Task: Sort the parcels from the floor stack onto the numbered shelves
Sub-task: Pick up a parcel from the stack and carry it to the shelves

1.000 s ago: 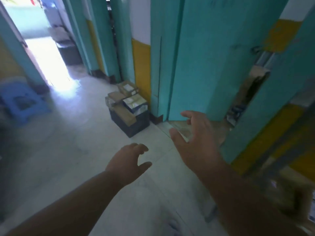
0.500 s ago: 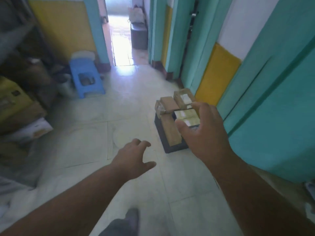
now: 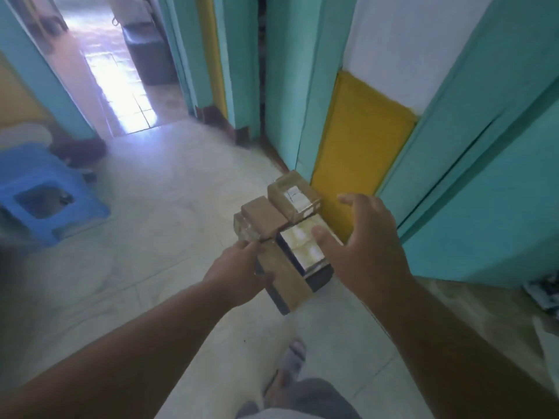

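Observation:
A stack of parcels stands on the floor against the yellow and teal wall: a large dark box with a brown tape band (image 3: 287, 279) at the bottom, a shiny taped parcel with a label (image 3: 302, 246) on it, and two small brown parcels (image 3: 264, 217) behind. My left hand (image 3: 239, 273) is at the left side of the dark box, fingers curled against its edge. My right hand (image 3: 363, 237) hovers over the right side of the stack, fingers spread, thumb over the shiny parcel. No shelves are in view.
A blue plastic stool (image 3: 45, 198) stands on the floor at the left. A bright doorway (image 3: 121, 86) opens at the back, with a dark box (image 3: 148, 58) beyond it. Teal door panels (image 3: 484, 192) line the right. My foot in a slipper (image 3: 293, 358) is below the stack.
I have moved closer to the stack. Both hands have reached forward: the left now touches the dark box's left side, the right has spread over the stack's right side.

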Available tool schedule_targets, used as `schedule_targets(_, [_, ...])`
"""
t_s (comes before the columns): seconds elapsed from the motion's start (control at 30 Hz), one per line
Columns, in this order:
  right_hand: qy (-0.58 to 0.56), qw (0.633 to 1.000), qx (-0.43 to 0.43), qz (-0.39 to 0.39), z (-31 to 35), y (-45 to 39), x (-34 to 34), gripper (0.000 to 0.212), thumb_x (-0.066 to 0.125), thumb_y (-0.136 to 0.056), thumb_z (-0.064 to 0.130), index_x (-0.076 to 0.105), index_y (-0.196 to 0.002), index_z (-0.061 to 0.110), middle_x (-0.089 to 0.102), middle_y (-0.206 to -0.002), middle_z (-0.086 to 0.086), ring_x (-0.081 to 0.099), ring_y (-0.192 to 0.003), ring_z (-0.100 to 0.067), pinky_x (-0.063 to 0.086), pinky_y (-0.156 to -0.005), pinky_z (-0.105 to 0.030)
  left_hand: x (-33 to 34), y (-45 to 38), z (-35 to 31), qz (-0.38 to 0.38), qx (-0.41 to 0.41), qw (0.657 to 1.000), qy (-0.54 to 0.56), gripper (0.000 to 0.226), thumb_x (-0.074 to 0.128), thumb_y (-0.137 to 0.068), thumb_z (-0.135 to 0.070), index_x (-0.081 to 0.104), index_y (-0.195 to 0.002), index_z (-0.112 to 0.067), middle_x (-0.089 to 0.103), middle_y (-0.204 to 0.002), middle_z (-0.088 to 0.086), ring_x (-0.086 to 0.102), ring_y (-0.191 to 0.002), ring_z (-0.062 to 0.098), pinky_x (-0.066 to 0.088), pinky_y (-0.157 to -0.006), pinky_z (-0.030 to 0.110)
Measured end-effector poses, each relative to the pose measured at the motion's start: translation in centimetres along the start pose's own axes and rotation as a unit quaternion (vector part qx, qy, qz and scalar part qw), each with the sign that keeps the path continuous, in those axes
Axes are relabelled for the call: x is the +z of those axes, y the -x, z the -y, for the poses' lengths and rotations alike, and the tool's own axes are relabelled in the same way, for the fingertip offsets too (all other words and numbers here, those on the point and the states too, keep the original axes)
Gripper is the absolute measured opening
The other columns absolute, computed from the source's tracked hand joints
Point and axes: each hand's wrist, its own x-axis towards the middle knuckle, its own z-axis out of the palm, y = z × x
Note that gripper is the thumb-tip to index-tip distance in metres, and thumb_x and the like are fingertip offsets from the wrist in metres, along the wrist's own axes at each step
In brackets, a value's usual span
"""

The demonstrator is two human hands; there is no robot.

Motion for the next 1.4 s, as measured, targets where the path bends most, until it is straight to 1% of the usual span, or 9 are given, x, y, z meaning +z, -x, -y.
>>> schedule_targets(0.1, [-0.004, 1.0, -0.002, 0.0, -1.6, -6.2, 2.3, 0.058, 0.067, -0.087, 0.048, 0.05, -0.134, 0.019, 0.054, -0.128, -0.002, 0.048, -0.115, -0.015, 0.044, -0.093, -0.032, -1.2, -7.6, -0.1, -0.002, 0.021, 1.0, -0.002, 0.054, 0.066, -0.09, -0.048, 0.05, -0.14, -0.032, 0.052, -0.139, -0.004, 0.053, -0.115, 0.015, 0.047, -0.087, 0.027])
schedule_targets(0.3, [-0.017, 1.0, 0.023, 0.007, -2.0, -18.8, 6.6, 0.057, 0.065, -0.087, 0.049, 0.05, -0.133, 0.019, 0.054, -0.13, -0.003, 0.049, -0.114, -0.016, 0.044, -0.09, -0.03, -5.7, -18.2, 2.3, 0.035, 0.009, 0.999, -0.038, 0.059, 0.065, -0.089, -0.052, 0.049, -0.142, -0.03, 0.052, -0.14, -0.004, 0.054, -0.122, 0.018, 0.05, -0.097, 0.033])
schedule_targets(0.43, [-0.019, 0.999, 0.048, 0.008, -1.9, -25.0, 10.7, 0.056, 0.065, -0.087, 0.045, 0.052, -0.131, 0.015, 0.057, -0.122, -0.005, 0.052, -0.106, -0.017, 0.048, -0.085, -0.031, -8.3, -26.4, 4.9, 0.054, 0.016, 0.998, -0.038, 0.057, 0.065, -0.09, -0.049, 0.047, -0.141, -0.031, 0.054, -0.133, -0.003, 0.056, -0.114, 0.017, 0.052, -0.09, 0.033])
schedule_targets(0.6, [0.015, 0.99, 0.138, 0.0, -3.3, -30.8, 17.8, 0.055, 0.067, -0.087, 0.043, 0.053, -0.131, 0.013, 0.057, -0.123, -0.006, 0.052, -0.109, -0.018, 0.045, -0.087, -0.031, -8.3, -37.8, 7.7, 0.125, 0.076, 0.989, -0.023, 0.046, 0.066, -0.091, -0.04, 0.053, -0.133, -0.028, 0.052, -0.112, -0.013, 0.052, -0.097, 0.009, 0.041, -0.072, 0.022])
schedule_targets(0.73, [0.017, 0.971, 0.238, -0.001, -4.8, -34.5, 24.3, 0.053, 0.068, -0.087, 0.041, 0.054, -0.13, 0.014, 0.055, -0.125, -0.005, 0.052, -0.114, -0.019, 0.044, -0.09, -0.031, -8.0, -47.2, 10.4, 0.192, 0.122, 0.972, -0.059, 0.037, 0.062, -0.094, -0.028, 0.058, -0.127, -0.014, 0.061, -0.119, 0.005, 0.056, -0.096, 0.018, 0.047, -0.076, 0.028])
schedule_targets(1.07, [0.059, 0.913, 0.393, 0.097, -17.5, -38.1, 39.9, 0.054, 0.066, -0.09, 0.046, 0.05, -0.134, 0.02, 0.052, -0.132, -0.003, 0.056, -0.11, -0.022, 0.048, -0.084, -0.034, 5.4, -61.6, 17.8, 0.263, -0.036, 0.963, 0.049, 0.051, 0.066, -0.09, -0.044, 0.047, -0.133, -0.023, 0.067, -0.118, 0.001, 0.064, -0.101, 0.024, 0.056, -0.088, 0.046])
schedule_targets(1.23, [0.101, 0.888, 0.417, 0.167, -25.9, -38.7, 46.6, 0.064, 0.063, -0.092, 0.048, 0.04, -0.145, 0.02, 0.044, -0.144, -0.009, 0.052, -0.123, -0.03, 0.048, -0.092, -0.043, 11.9, -64.7, 19.0, 0.249, -0.131, 0.948, 0.149, 0.082, 0.063, -0.094, -0.041, 0.009, -0.155, -0.04, 0.065, -0.107, -0.007, 0.068, -0.082, 0.025, 0.057, -0.064, 0.039])
schedule_targets(1.3, [0.103, 0.875, 0.438, 0.179, -28.5, -38.8, 48.3, 0.074, 0.06, -0.093, 0.052, 0.029, -0.153, 0.022, 0.031, -0.155, -0.012, 0.04, -0.137, -0.032, 0.043, -0.104, -0.049, 13.9, -65.3, 19.2, 0.239, -0.127, 0.949, 0.164, 0.076, 0.058, -0.096, -0.047, 0.01, -0.154, -0.043, 0.062, -0.1, -0.01, 0.066, -0.079, 0.024, 0.053, -0.061, 0.036])
schedule_targets(1.4, [0.082, 0.857, 0.467, 0.201, -30.7, -38.7, 49.8, 0.081, 0.057, -0.094, 0.052, 0.015, -0.158, 0.025, 0.011, -0.165, -0.011, 0.023, -0.149, -0.032, 0.035, -0.113, -0.052, 15.9, -65.7, 19.5, 0.213, -0.135, 0.942, 0.221, 0.054, 0.054, -0.095, -0.053, 0.029, -0.142, -0.048, 0.064, -0.101, -0.011, 0.067, -0.083, 0.02, 0.06, -0.074, 0.045])
